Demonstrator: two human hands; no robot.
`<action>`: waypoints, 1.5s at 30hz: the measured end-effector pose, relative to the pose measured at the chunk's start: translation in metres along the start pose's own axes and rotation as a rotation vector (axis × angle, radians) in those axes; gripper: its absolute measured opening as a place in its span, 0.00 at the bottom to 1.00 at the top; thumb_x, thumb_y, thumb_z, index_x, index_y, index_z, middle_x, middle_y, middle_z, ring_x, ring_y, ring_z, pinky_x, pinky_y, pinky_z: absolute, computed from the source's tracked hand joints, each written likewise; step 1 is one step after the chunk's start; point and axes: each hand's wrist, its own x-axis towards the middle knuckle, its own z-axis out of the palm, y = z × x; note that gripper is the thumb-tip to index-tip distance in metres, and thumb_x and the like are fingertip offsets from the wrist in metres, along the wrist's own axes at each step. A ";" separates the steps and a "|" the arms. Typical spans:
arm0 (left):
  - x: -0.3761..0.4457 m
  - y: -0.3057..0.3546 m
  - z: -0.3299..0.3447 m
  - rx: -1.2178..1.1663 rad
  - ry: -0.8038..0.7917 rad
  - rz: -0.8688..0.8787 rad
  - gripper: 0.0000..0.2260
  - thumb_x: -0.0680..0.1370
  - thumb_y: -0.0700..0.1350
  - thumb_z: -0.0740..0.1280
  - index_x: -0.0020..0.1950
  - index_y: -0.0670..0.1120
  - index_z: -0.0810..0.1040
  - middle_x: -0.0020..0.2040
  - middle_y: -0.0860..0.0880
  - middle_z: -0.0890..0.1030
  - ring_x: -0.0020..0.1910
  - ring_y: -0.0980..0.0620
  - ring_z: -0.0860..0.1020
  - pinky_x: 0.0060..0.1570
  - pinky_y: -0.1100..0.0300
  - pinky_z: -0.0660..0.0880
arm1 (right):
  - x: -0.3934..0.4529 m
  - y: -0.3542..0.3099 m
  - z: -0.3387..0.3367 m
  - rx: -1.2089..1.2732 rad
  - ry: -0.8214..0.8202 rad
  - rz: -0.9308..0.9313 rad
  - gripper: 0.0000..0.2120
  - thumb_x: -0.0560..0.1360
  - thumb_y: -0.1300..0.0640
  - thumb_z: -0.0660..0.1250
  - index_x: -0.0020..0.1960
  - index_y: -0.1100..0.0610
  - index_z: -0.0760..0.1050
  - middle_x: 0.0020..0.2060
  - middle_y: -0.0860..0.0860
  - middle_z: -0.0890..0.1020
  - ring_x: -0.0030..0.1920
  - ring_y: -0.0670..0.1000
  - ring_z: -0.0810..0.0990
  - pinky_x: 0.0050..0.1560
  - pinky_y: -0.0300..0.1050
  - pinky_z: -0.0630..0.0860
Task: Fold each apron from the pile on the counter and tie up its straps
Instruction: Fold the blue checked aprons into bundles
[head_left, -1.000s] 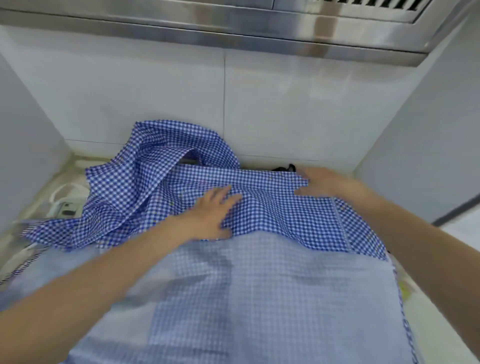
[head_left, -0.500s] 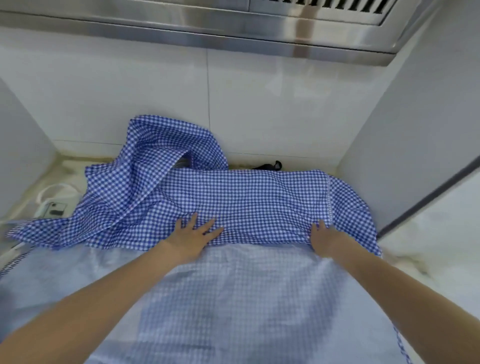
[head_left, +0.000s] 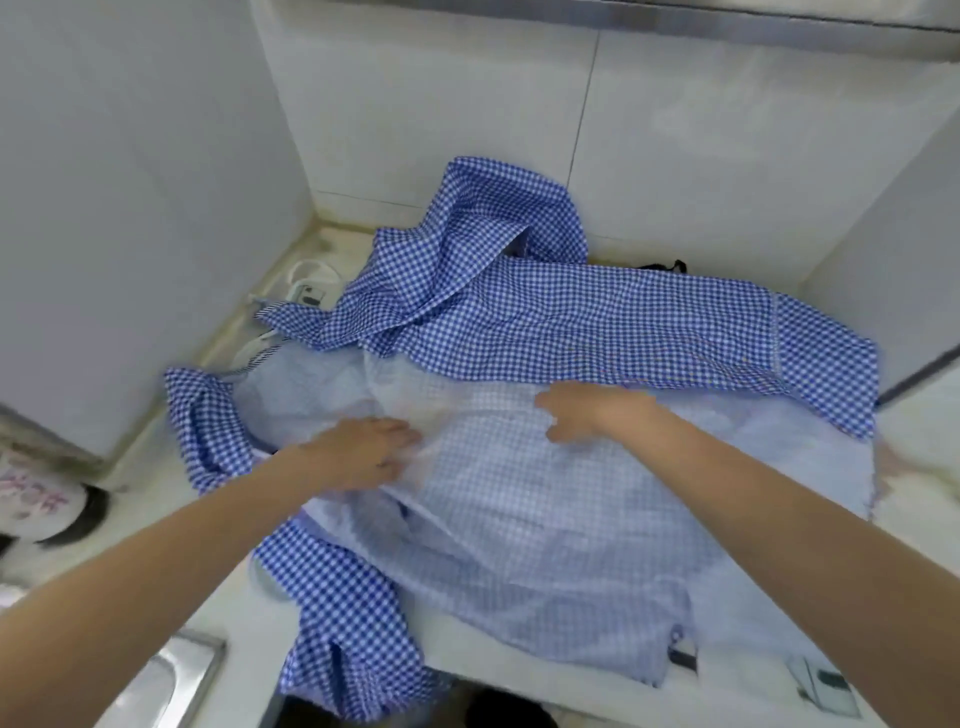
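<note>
A blue-and-white checked apron (head_left: 597, 332) lies spread over the white counter (head_left: 223, 582), its pale underside (head_left: 545, 519) turned up in front and a crumpled part (head_left: 483, 228) bunched against the back wall. My left hand (head_left: 358, 457) lies flat on the pale cloth with fingers stretched toward the middle. My right hand (head_left: 587, 410) rests on the pale cloth near the dark fold edge, its fingers bent at the cloth; a grip is not visible. A dark checked flap (head_left: 343, 639) hangs over the counter's front edge.
White walls close the nook on the left, back and right. A white plug and cable (head_left: 306, 291) lie in the back left corner. A small black object (head_left: 670, 266) shows behind the apron. A steel sink rim (head_left: 176, 675) sits at the lower left.
Both hands have come back from the dark fold edge onto the pale cloth and moved closer together. The view has swung down and left, showing the counter's front edge.
</note>
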 end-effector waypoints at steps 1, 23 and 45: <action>-0.014 -0.001 0.006 -0.028 0.022 0.010 0.38 0.70 0.67 0.45 0.76 0.49 0.57 0.76 0.49 0.58 0.74 0.51 0.60 0.71 0.57 0.59 | -0.004 -0.013 0.010 0.018 -0.008 -0.032 0.24 0.80 0.53 0.59 0.74 0.59 0.59 0.70 0.56 0.64 0.66 0.55 0.69 0.65 0.47 0.68; -0.049 -0.047 -0.055 -0.538 0.203 -0.106 0.11 0.80 0.39 0.60 0.59 0.38 0.78 0.53 0.41 0.78 0.49 0.48 0.75 0.49 0.58 0.69 | -0.085 -0.027 0.029 0.405 -0.055 0.320 0.08 0.72 0.69 0.63 0.51 0.63 0.73 0.36 0.58 0.74 0.30 0.50 0.68 0.28 0.39 0.64; 0.088 0.103 -0.061 -0.681 0.272 0.131 0.26 0.75 0.52 0.68 0.69 0.43 0.68 0.64 0.46 0.75 0.63 0.47 0.73 0.58 0.60 0.68 | -0.038 0.053 -0.016 0.819 0.336 0.141 0.14 0.73 0.48 0.69 0.51 0.58 0.81 0.46 0.49 0.79 0.51 0.50 0.76 0.46 0.38 0.70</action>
